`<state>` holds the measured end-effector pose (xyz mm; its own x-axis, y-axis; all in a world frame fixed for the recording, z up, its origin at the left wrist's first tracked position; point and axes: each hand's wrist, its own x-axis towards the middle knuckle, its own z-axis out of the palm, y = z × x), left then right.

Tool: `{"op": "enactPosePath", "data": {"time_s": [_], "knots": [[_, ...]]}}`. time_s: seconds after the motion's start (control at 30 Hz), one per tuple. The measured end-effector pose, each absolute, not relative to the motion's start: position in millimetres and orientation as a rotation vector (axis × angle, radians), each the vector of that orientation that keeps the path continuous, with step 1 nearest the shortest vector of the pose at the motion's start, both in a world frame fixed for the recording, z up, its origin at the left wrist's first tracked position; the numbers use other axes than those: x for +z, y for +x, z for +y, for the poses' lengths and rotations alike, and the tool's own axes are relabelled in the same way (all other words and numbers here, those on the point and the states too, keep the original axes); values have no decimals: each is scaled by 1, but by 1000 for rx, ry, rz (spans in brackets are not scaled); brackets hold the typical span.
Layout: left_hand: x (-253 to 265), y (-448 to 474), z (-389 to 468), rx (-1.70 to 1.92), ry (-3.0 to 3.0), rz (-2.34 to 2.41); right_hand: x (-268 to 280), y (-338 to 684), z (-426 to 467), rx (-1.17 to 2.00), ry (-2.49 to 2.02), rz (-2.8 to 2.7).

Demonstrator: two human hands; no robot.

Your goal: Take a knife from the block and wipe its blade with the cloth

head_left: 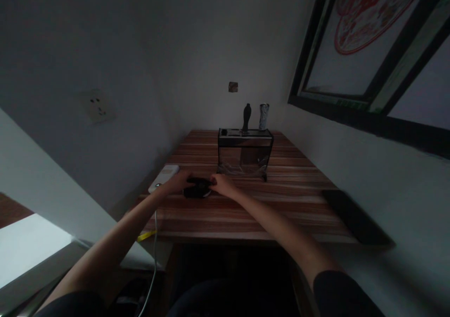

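A small black object [197,189] lies on the wooden tabletop, with a pale edge at its lower right; the dim light hides its exact kind. My left hand [178,182] grips it from the left, fingers curled over its upper side. On the opposite edge, the fingers of my right hand [221,185] are closed in a pinch. Just left of my left hand is a white power strip [169,168] with a plug in it. A clear-fronted, black-framed holder [245,141] stands upright beyond my right hand, with a dark handle [247,116] and a patterned handle [263,116] sticking up.
A flat black slab [355,216] lies at the table's right edge. A white cable [154,256] hangs over the front edge beside a yellow strip [146,235]. Walls enclose the table, with a socket [98,106] at left and a framed picture [369,40] at right.
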<state>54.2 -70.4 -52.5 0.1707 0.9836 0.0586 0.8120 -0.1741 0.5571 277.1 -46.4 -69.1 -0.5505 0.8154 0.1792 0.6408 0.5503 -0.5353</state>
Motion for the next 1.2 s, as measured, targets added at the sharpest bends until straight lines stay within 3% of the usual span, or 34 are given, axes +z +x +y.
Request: {"op": "enactPosePath", "data": {"time_s": [0.33,0.6,0.8,1.2], "knots": [[-12,101,-89,621,1864,1229,-67,339,-60,1579,-776,-1760],[-24,188,-82,924,1302,854,-35,415,-62,1513,-811,-1580],[-57,237,-87,1012,944,819,-49,434,-61,1501,-912,-1605],[-77,214,-73,979,1542,855,-82,421,-52,1208,-946,-1983]]}}
